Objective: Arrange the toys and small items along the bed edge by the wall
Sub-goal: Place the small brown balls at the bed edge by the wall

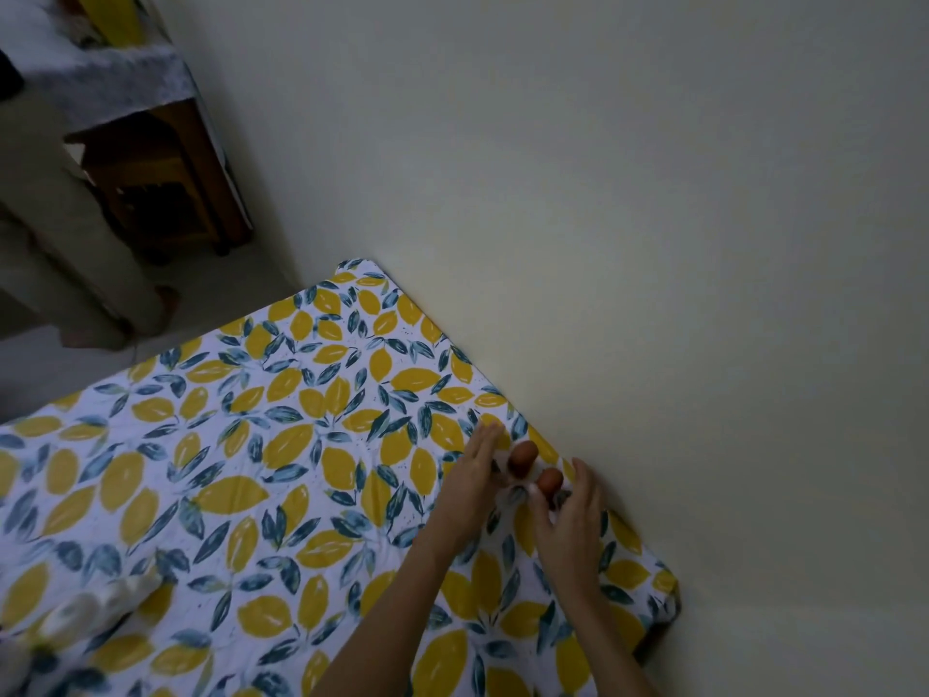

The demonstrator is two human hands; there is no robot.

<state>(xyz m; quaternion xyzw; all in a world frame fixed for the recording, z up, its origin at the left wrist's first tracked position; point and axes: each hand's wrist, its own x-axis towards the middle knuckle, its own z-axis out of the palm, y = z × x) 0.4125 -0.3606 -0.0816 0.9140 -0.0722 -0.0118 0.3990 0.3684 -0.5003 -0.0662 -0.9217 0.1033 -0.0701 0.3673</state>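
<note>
two brown egg-shaped toys | upright, side by side | bed edge by wall

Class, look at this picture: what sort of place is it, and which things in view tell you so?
Probably a bedroom at home: a bed with a lemon-print sheet pushed against a plain wall, and a wooden side table beyond it.

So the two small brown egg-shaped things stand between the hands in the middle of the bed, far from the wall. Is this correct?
Not quite. The two brown egg-shaped things do sit between the left hand and the right hand, but the head view shows them at the edge of the bed, close beside the wall, not in the middle.
</note>
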